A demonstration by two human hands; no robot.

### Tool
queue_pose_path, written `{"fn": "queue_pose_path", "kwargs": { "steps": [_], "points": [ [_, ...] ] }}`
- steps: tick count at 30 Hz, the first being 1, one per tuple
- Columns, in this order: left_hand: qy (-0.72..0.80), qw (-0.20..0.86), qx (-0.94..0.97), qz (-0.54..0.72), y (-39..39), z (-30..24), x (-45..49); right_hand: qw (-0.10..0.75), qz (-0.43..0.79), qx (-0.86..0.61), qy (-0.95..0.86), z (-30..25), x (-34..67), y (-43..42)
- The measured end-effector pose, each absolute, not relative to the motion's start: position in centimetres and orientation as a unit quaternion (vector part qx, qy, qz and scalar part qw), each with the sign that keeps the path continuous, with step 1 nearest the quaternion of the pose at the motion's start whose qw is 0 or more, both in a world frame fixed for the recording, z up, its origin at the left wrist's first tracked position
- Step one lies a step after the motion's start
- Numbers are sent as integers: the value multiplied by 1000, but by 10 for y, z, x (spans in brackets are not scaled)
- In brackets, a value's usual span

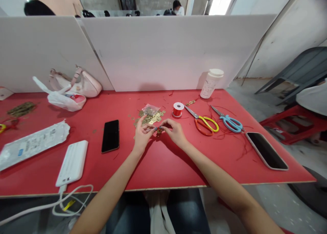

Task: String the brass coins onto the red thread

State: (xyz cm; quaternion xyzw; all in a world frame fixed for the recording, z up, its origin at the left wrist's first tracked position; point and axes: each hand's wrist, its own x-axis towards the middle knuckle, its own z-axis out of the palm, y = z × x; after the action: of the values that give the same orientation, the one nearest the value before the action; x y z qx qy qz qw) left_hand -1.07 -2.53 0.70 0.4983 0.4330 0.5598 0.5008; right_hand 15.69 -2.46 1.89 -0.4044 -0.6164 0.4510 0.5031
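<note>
My left hand (143, 136) and my right hand (175, 133) meet over the middle of the red table, each closed in a pinch. Between their fingertips is a small strand of brass coins (158, 131), with a bit of red cord at the top. The fingers hide most of the cord. Just beyond my hands lies a pile of loose brass coins (154, 117), with a clear plastic bag (150, 109) on it. A spool of red cord (178, 109) stands to the right of the pile.
Right of the spool lie red-and-yellow scissors (206, 125), blue scissors (231, 123) and a phone (267, 150). A lidded cup (211, 83) stands near the white partition (173, 53). On the left are another phone (110, 136), a power bank (72, 163) and a handbag (88, 84).
</note>
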Motion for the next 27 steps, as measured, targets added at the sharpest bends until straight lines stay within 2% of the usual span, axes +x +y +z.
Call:
{"fn": "queue_pose_path", "kwargs": {
  "steps": [27],
  "points": [
    [472,482,501,542,-27,11,-11,478,297,-398,-724,14,161,-24]
  ]
}}
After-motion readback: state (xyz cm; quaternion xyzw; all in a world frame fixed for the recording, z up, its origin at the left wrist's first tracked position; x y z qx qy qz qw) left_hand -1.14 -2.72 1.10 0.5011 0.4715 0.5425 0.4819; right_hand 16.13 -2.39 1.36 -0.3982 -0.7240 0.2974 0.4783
